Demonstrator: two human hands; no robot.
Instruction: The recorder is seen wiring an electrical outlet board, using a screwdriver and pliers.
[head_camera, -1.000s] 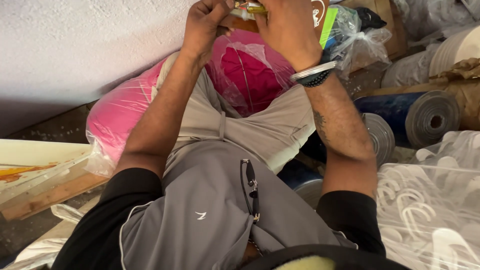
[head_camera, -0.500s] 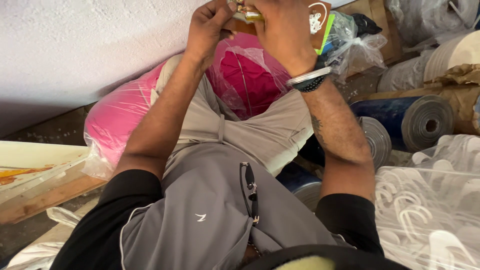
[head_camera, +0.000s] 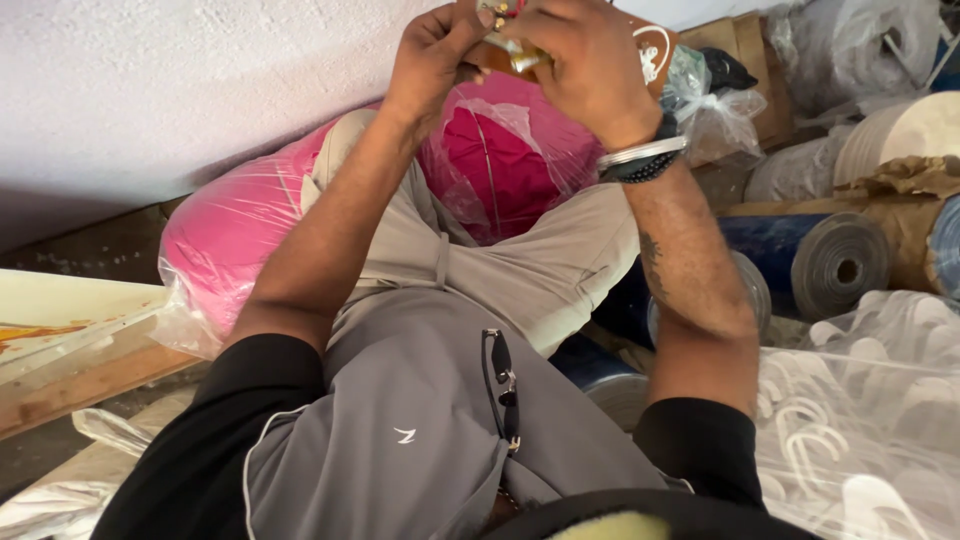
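- Brass-coloured metal glints between the fingertips of both hands: a small gold-toned piece (head_camera: 518, 58) is pinched at the very top of the view, raised in front of the white wall (head_camera: 180, 90).
- Left hand (head_camera: 432, 62) has its fingers curled shut against the near side of the piece; right hand (head_camera: 590, 70) is closed over it from the other side, knuckles toward the camera.
- Most of the piece is hidden by the fingers and cut by the frame edge, so its full shape cannot be told (only a shiny strip and a bit of red above it show).
- Just behind the right hand sits a brown tag or card (head_camera: 652, 50) with a pale emblem.
- A silver bangle and dark band (head_camera: 640, 160) circle the right wrist.
- Risk, as I judge it: the piece is small and held only at the fingertips, so a slip could drop it into the clutter below, where it would be hard to find.
- Below the hands lies a pink bundle in clear plastic (head_camera: 230, 240), across the khaki trousers (head_camera: 540, 270).
- Dark glasses (head_camera: 503, 385) hang from the grey shirt's collar.
- To the right, fabric rolls (head_camera: 830, 260) and white lace cloth (head_camera: 860, 420) are heaped.
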